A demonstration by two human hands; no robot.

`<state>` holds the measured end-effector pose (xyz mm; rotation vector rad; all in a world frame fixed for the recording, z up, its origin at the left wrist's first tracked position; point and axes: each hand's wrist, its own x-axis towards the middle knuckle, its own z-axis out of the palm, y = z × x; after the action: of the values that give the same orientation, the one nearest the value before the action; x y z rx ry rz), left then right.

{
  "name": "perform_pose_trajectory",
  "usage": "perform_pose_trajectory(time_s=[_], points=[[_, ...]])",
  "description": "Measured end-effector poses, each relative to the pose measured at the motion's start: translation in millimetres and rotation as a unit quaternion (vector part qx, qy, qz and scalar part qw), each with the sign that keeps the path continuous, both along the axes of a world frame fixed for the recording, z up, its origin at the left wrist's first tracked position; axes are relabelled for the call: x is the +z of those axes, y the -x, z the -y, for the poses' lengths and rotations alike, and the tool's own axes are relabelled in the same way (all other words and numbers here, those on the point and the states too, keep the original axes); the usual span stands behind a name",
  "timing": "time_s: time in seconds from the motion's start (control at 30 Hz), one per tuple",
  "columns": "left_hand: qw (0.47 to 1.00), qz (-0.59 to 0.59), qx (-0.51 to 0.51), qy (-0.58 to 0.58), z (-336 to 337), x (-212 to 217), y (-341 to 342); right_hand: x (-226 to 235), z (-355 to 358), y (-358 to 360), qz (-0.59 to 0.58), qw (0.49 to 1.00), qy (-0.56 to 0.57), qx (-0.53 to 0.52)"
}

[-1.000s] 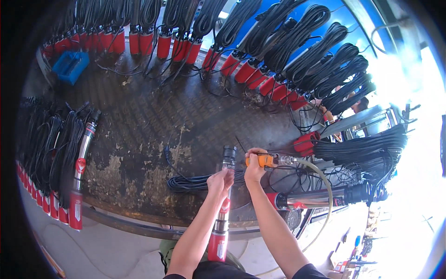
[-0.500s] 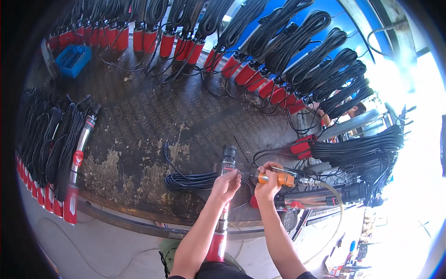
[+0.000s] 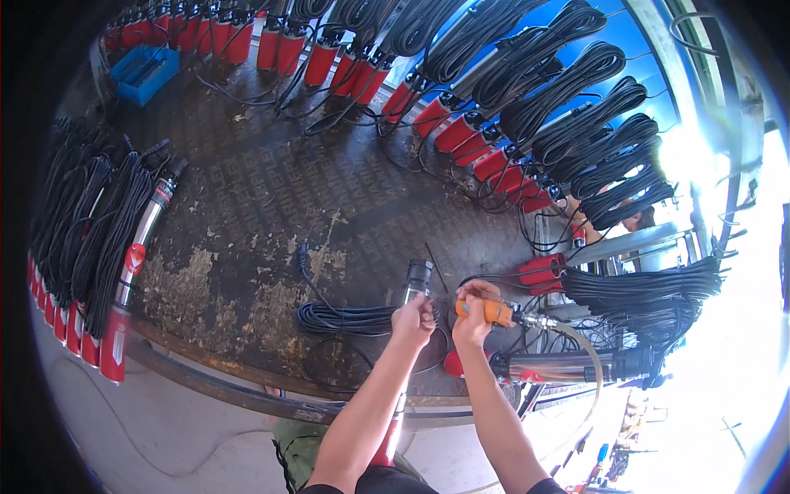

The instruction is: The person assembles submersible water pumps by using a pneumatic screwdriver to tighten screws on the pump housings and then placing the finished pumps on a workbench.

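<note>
A slim metal pump cylinder [image 3: 417,284] with a black ribbed top and a red lower end leans over the table's front edge, toward my body. My left hand [image 3: 413,321] is closed in front of its upper part, fingers curled; what they pinch is hidden. Just to the right, my right hand [image 3: 472,319] grips an orange air tool [image 3: 496,312] with a metal lever, its nose toward the left hand. A pale hose [image 3: 594,362] runs from the tool's metal coupling. Beside the cylinder lies a coiled black cable [image 3: 344,319].
Red-ended pumps with bundled black cables [image 3: 564,33] line the worn dark table's [image 3: 247,239] far edge. More pumps [image 3: 123,272] stand at left. A blue crate [image 3: 145,76] sits far left. Another steel pump [image 3: 559,366] lies at right. Behind it, a person [image 3: 638,216] is partly visible.
The view has shifted slightly. My left fingers have curled in more tightly beside the cylinder. The air tool remains in my right hand, a little farther from the left.
</note>
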<state>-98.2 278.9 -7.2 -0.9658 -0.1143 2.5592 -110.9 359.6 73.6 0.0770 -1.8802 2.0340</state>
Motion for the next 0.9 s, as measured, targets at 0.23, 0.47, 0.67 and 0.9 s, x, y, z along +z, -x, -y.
perform_pose_trajectory(time_s=[0.23,0.47,0.67,0.9], points=[[0.995,0.017,0.033,-0.092,6.8,-12.6,17.6,-20.4,3.3,29.5,0.004,1.000,-0.011,0.003],[0.888,-0.111,-0.105,0.433,7.5,4.3,-28.6,-26.4,7.3,36.6,-0.005,0.993,-0.117,0.033],[0.552,-0.211,-0.082,0.802,12.5,-1.6,-141.4,-34.4,14.2,39.3,-0.036,0.992,-0.114,0.035],[0.409,-0.235,-0.201,0.859,20.1,14.4,-198.3,-40.5,23.0,42.2,-0.029,0.994,-0.100,-0.014]])
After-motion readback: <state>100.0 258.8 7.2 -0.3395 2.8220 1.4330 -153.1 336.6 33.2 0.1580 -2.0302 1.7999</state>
